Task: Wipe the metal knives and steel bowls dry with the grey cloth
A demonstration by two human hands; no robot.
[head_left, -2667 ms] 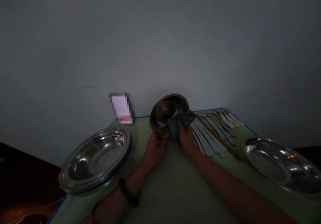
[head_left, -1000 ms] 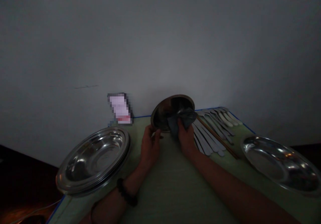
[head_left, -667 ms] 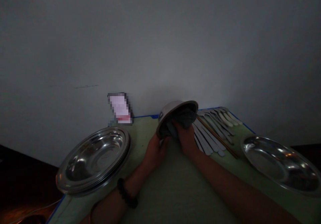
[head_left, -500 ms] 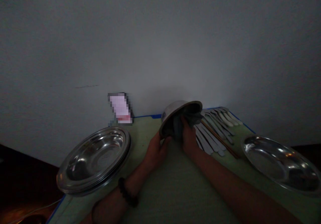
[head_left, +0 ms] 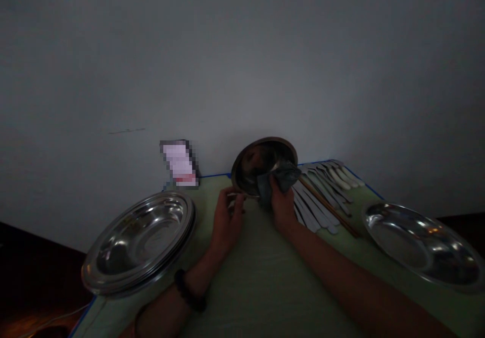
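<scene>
Green tabletop [head_left: 265, 277], blue edging, pushed close to a plain grey wall [head_left: 242, 65]; thin dark scratch on the wall, up and left of the hands. Dim room. Reddish-brown floor [head_left: 22, 320] showed past the table, far left of the hands, with a pale cord [head_left: 56, 322] over it. Metal bowl [head_left: 255, 162] was just ahead of both hands, tilted, mouth facing back toward them. Right hand [head_left: 282, 206] had a grey cloth [head_left: 285, 177] pinched against the bowl's inside. Left hand [head_left: 227, 222] was at the lower rim, fingers curled, thumb apart; couldn't tell if it gripped. Left of it: stacked metal plates [head_left: 151, 249], pixelated device [head_left: 178, 161] beyond. Right of the right hand: cutlery [head_left: 309, 218], chopsticks [head_left: 329, 207], then a metal dish [head_left: 409, 247].
</scene>
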